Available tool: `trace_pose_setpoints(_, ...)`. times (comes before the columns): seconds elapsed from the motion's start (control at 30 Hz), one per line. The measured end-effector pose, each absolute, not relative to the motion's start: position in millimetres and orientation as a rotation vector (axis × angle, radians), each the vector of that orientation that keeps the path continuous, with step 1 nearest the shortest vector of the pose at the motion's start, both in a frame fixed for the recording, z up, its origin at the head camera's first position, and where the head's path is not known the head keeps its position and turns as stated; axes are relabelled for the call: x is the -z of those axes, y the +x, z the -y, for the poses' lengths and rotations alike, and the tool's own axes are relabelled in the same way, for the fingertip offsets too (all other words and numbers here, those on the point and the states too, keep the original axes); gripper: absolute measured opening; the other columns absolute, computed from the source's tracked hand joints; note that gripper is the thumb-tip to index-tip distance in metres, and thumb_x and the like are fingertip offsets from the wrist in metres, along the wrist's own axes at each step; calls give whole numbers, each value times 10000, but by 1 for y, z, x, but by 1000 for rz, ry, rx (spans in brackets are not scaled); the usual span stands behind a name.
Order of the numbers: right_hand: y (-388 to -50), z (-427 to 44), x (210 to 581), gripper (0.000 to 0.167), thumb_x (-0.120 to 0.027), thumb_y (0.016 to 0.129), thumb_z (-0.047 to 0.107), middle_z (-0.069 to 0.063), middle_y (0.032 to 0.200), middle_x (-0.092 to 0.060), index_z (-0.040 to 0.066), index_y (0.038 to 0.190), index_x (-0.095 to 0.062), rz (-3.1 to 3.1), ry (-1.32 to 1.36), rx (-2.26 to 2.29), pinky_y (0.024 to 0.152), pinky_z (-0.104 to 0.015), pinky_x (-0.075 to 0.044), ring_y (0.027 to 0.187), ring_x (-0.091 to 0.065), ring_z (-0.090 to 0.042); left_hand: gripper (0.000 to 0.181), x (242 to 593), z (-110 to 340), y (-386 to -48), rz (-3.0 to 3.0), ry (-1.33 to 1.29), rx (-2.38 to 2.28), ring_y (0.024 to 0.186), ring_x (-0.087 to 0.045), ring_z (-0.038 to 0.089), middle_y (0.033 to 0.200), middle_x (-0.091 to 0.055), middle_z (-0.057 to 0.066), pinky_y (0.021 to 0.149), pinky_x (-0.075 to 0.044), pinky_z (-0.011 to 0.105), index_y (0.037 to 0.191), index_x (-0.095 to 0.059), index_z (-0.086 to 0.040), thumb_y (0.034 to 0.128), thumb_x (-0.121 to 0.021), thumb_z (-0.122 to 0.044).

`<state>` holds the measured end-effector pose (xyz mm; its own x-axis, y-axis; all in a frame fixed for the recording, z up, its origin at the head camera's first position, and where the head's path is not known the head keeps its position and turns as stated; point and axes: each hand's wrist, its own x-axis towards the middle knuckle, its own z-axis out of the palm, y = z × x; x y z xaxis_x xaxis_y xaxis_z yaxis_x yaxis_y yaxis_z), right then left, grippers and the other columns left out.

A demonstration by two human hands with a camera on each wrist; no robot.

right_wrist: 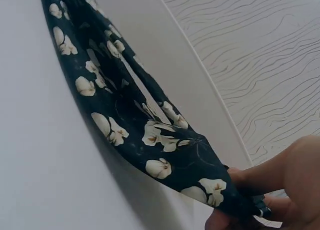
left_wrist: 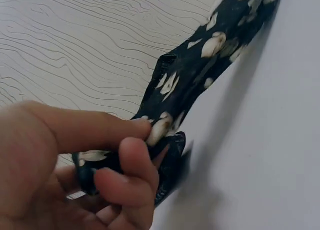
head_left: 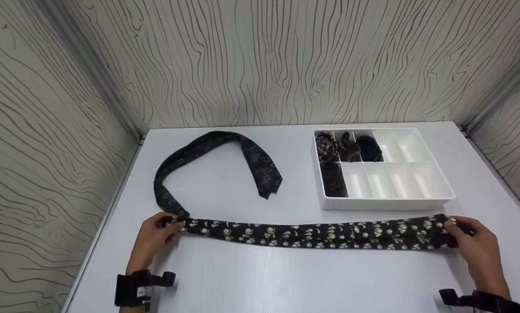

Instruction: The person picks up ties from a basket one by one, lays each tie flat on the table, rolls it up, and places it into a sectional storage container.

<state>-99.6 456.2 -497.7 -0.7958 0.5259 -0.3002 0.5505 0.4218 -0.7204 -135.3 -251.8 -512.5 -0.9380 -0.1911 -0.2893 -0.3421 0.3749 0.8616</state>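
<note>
A dark tie with pale flowers stretches left to right across the front of the table. My left hand pinches its left end between thumb and fingers; in the left wrist view the hand has the flowered cloth bunched in its fingers. At the right end, my right hand grips the wider part, and the right wrist view shows the hand holding a corner of the flowered fabric, folded lengthwise. Behind, a second dark patterned tie lies curved, one end meeting the flowered one near my left hand.
A white compartment tray stands at the back right of the white table. Rolled dark ties fill several of its compartments on the left side; the others show bare bottoms. Wood-grain patterned walls enclose the table's back and sides.
</note>
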Motion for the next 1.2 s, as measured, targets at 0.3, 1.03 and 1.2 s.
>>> trace_pose_setpoints(0.3, -101, -453, 516, 459, -604, 1044, 125, -484, 1391, -463, -181, 1376, -517, -3029, 699, 1004, 979, -631, -382, 1303, -412, -639, 331, 520, 245, -132, -2539, -482, -1511, 734, -654, 169, 981, -653, 120, 636, -540, 270, 1196, -596, 48, 951, -746, -116)
trace_pose_setpoints(1.03, -107, -228, 488, 183, -816, 882, 59, 109, 899, -628, 203, 939, -720, -3067, -417, 871, 621, -212, -486, 719, -531, 15, 134, 514, 200, -125, -2939, -327, -1135, 862, -602, 244, 972, -624, 145, 715, -498, 351, 1042, -662, 13, 988, -666, -110)
trace_pose_setpoints(1.2, -109, -212, 502, 158, -828, 895, 157, 102, 947, -642, 189, 1009, -724, -2972, -506, 747, 708, -268, -550, 821, -639, -61, 152, 515, 196, -127, -2910, -362, -1159, 828, -617, 233, 935, -660, 128, 702, -505, 349, 1031, -594, 5, 935, -687, -66)
